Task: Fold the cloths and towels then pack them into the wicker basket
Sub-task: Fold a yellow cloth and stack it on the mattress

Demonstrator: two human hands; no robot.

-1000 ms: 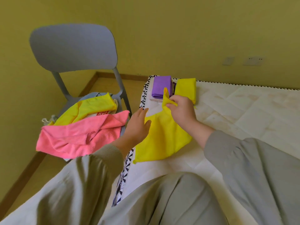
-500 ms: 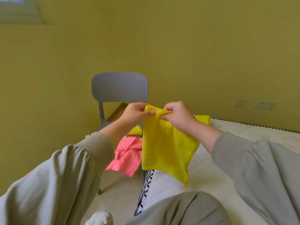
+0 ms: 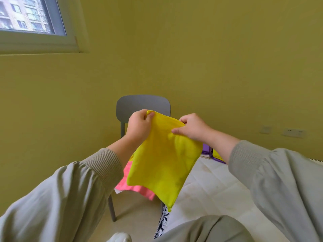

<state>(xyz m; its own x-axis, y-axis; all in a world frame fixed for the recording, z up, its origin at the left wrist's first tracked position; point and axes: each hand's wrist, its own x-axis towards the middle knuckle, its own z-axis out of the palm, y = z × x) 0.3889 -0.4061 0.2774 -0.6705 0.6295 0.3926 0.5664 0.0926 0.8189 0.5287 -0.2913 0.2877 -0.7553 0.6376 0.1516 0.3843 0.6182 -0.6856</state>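
Observation:
A yellow cloth hangs in the air in front of me, held up by its top edge. My left hand pinches its top left corner. My right hand grips the top right corner, thumb on the near face. Behind the cloth, a pink cloth lies on the chair seat. A folded purple cloth and a bit of a folded yellow cloth peek out past my right forearm on the mattress. No wicker basket is in view.
A grey chair stands against the yellow wall, its seat mostly hidden. The white mattress with a patterned edge lies to the right. My knee is at the bottom. A window sits top left.
Both hands lifted the yellow cloth off the mattress into the air, then moved apart along its top edge, spreading it. The view tilted upward.

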